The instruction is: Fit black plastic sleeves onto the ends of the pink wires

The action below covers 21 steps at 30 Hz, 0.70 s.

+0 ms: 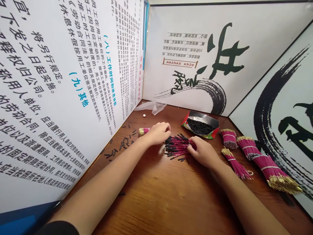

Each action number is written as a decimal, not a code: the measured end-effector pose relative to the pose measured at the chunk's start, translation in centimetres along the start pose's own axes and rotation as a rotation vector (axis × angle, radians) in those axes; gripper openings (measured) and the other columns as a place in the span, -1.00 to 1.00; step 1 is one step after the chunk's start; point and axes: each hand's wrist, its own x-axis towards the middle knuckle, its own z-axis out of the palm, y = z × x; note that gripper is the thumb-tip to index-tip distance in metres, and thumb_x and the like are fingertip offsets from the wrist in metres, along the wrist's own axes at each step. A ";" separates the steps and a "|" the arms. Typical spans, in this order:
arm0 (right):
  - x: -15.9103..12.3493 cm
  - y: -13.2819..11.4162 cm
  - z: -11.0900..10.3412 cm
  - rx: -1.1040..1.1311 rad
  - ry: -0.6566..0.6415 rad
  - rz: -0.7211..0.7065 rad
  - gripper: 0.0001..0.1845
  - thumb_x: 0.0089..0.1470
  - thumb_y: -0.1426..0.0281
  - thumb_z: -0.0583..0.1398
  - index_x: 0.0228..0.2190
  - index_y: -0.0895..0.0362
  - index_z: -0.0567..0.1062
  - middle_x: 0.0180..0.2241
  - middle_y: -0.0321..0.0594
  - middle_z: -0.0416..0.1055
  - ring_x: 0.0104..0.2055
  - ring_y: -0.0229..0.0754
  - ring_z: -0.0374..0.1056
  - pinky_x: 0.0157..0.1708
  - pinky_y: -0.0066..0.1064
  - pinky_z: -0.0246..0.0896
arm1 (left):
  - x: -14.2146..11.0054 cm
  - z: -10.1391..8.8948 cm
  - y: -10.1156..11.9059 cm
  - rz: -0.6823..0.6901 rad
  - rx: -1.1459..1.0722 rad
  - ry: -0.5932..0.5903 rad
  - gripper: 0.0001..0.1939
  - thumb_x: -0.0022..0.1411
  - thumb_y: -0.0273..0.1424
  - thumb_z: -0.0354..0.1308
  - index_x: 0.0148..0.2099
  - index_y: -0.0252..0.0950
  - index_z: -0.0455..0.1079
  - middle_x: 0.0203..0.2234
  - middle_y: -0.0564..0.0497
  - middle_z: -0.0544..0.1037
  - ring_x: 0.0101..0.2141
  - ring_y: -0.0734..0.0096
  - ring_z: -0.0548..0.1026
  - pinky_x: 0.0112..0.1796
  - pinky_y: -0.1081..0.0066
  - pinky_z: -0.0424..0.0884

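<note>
My right hand (pixel 204 151) is wrapped round a bundle of thin magenta wires (pixel 177 147), which lies low over the table with its black-sleeved ends fanned out to the left. My left hand (pixel 158 133) is just left of those black ends, its fingers curled together; whatever they may pinch is too small or hidden to make out. Partly behind the left hand lies another magenta bundle (pixel 143 131) with gold tips. An open box (pixel 212 135) of short black sleeves (pixel 199 126) stands beyond my right hand.
Tied magenta wire bundles (pixel 269 166) with gold tips lie at the right, a smaller tied bundle (pixel 236 164) nearer my right hand. Loose black sleeves (pixel 126 142) are scattered at the left. A clear plastic bag (pixel 154 107) lies at the back. Printed panels (pixel 186 19) enclose the table (pixel 156 202).
</note>
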 end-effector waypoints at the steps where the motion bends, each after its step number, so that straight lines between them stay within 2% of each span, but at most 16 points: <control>1: 0.0 0.0 0.0 0.028 0.001 0.009 -0.83 0.12 0.30 0.03 -0.47 0.07 0.26 -0.45 -0.27 0.30 -0.42 -0.20 0.21 -0.40 -0.38 -0.04 | 0.0 0.1 0.0 -0.002 -0.005 0.007 -0.87 0.19 -0.40 -0.08 -0.30 -0.24 0.29 -0.25 -0.04 0.49 -0.14 0.23 0.39 -0.12 0.27 0.30; 5: 0.1 0.0 0.0 0.183 0.008 0.024 -0.78 0.12 0.28 0.01 -0.53 0.07 0.20 -0.51 -0.30 0.27 -0.46 -0.22 0.15 -0.42 -0.39 -0.04 | -0.1 0.7 0.5 -0.040 -0.062 0.038 -0.91 0.17 -0.43 -0.08 -0.33 -0.24 0.24 -0.31 -0.03 0.49 -0.24 0.28 0.40 -0.21 0.31 0.30; 8: 0.1 -0.2 -0.2 0.348 0.013 0.051 -0.76 0.10 0.26 0.01 -0.55 0.06 0.20 -0.55 -0.32 0.27 -0.47 -0.23 0.14 -0.44 -0.40 -0.01 | -0.2 1.2 1.1 -0.076 -0.151 0.034 -0.90 0.18 -0.42 -0.07 -0.26 -0.25 0.25 -0.32 -0.03 0.49 -0.27 0.29 0.41 -0.21 0.31 0.32; 12: 0.1 -1.3 -0.7 0.682 -0.005 0.090 -0.78 0.07 0.22 0.02 -0.51 0.07 0.27 -0.50 -0.31 0.33 -0.41 -0.21 0.21 -0.38 -0.41 0.11 | -0.2 2.0 1.9 -0.045 -0.360 0.085 -0.72 0.24 -0.39 -0.10 -0.02 -0.28 0.25 -0.19 -0.07 0.48 -0.16 0.29 0.41 -0.05 0.27 0.30; 15: -0.1 -2.6 -1.0 0.865 -0.021 0.130 -0.75 0.02 0.19 0.04 -0.57 0.06 0.22 -0.61 -0.36 0.19 -0.52 -0.25 0.11 -0.48 -0.42 0.06 | -0.2 2.4 2.5 0.021 -0.559 0.117 -0.59 0.28 -0.38 -0.18 0.14 -0.32 0.20 -0.04 -0.13 0.43 -0.03 0.30 0.38 0.05 0.28 0.26; 18: -0.3 -3.9 -1.0 0.984 -0.104 0.200 -0.72 -0.01 0.16 0.04 -0.60 0.04 0.15 -0.67 -0.42 0.05 -0.59 -0.30 -0.04 -0.56 -0.42 -0.04 | -0.4 2.6 3.1 0.055 -0.703 0.099 -0.54 0.30 -0.38 -0.23 0.19 -0.35 0.18 0.06 -0.18 0.38 0.03 0.29 0.35 0.07 0.29 0.25; 21: -0.6 -4.7 -0.9 1.074 -0.184 0.248 -0.70 -0.02 0.14 0.03 -0.61 0.03 0.10 -0.69 -0.44 0.01 -0.61 -0.31 -0.09 -0.58 -0.41 -0.10 | -0.6 2.5 3.5 0.046 -0.742 0.078 -0.57 0.31 -0.37 -0.23 0.16 -0.35 0.20 0.04 -0.18 0.39 0.03 0.28 0.34 0.10 0.26 0.22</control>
